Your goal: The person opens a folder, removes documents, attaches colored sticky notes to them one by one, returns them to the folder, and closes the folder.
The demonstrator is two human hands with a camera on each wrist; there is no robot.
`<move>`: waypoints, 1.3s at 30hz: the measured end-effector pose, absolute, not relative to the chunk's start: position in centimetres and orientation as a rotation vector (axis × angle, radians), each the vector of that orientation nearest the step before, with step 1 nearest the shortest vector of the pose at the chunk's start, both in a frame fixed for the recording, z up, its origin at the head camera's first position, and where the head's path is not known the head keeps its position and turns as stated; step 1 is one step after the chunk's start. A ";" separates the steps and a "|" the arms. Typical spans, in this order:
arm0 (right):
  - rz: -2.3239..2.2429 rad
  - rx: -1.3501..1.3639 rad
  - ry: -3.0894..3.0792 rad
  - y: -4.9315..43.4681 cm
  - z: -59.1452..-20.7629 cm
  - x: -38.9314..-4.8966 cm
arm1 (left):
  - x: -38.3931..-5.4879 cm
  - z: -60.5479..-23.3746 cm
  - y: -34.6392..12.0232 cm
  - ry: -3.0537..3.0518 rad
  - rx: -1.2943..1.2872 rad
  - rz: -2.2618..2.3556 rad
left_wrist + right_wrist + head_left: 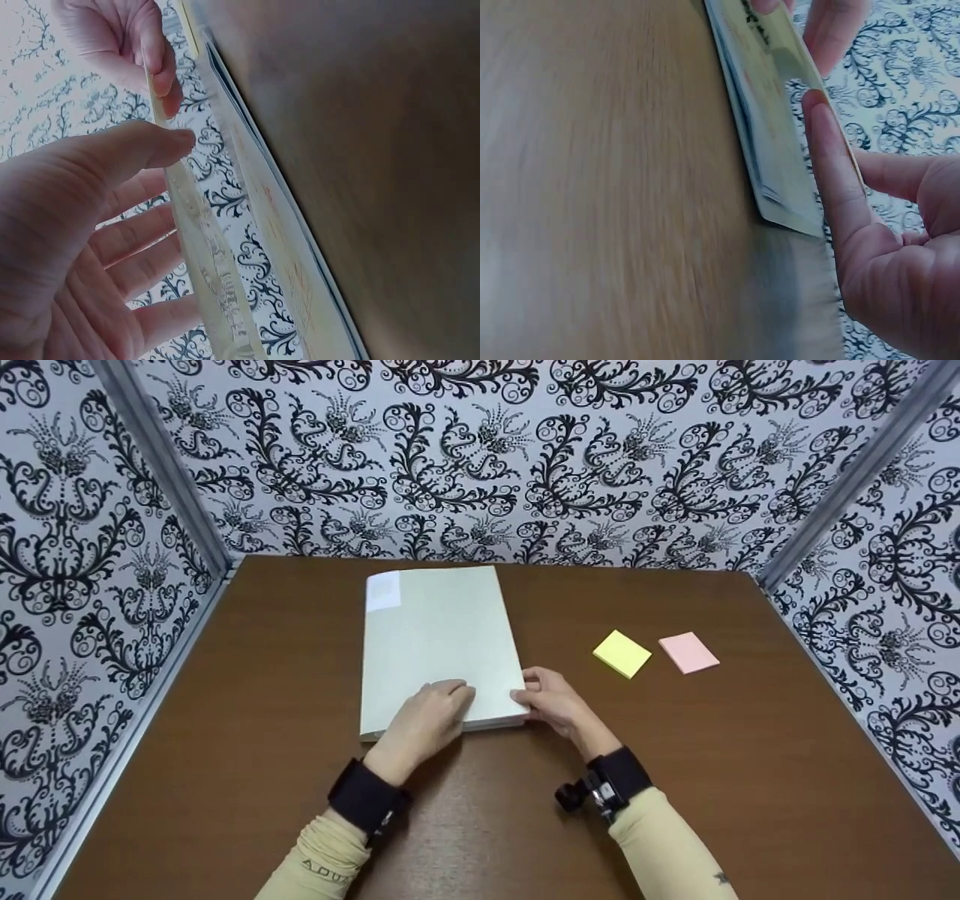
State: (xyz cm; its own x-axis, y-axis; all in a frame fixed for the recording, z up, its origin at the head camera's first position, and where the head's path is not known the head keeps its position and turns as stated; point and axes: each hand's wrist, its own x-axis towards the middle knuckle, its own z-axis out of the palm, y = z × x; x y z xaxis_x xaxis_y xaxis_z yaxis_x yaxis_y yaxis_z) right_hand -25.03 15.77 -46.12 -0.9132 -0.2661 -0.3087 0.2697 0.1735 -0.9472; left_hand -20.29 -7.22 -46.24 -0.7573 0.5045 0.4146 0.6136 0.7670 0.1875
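Note:
A pale file folder (442, 637) lies on the brown table, a white label (384, 590) at its far left corner. My left hand (429, 718) is at the folder's near edge, thumb on the inner side of the cover (199, 255) and fingers on the outer side. At the near right corner my right hand (559, 701) pinches the same cover. Both wrist views show the cover raised a little, with a gap above the lower part of the folder (780, 157). Edges of thin sheets show inside that lower part.
A yellow sticky-note pad (622, 653) and a pink sticky-note pad (688, 652) lie on the table (675, 750) to the right of the folder. Patterned black-and-white walls (480, 457) stand at the back and both sides.

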 end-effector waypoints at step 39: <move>-1.260 -0.889 2.359 22.5 -42.9 -22.7 | -16.8 -44.5 -3.1 -2.502 -0.883 -0.215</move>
